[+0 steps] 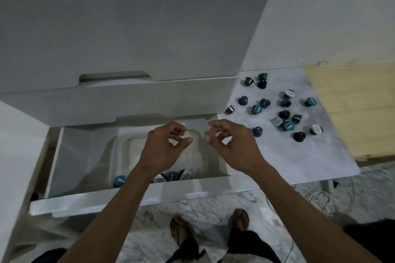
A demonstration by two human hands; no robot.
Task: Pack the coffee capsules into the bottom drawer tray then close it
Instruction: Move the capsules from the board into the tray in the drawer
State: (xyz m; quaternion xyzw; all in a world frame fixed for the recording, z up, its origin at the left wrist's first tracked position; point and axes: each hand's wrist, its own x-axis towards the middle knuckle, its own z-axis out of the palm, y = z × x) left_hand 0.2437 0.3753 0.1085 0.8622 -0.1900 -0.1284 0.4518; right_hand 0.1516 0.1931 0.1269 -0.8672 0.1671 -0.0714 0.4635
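Note:
The white bottom drawer (136,198) stands pulled out, with a clear plastic tray (121,145) inside it. Several blue and black coffee capsules (172,175) lie at the tray's near end, partly hidden by my left forearm. Many more coffee capsules (284,114) are scattered on the marbled board (299,156) to the right of the drawer. My left hand (165,145) and my right hand (233,143) both hover above the tray, fingers loosely curled and apart, with nothing held in either.
White upper drawers (128,38) rise behind the open one. A wooden surface (352,113) lies right of the board. Tangled white cables (320,198) sit on the marble floor, where my sandalled feet (209,226) stand close to the drawer front.

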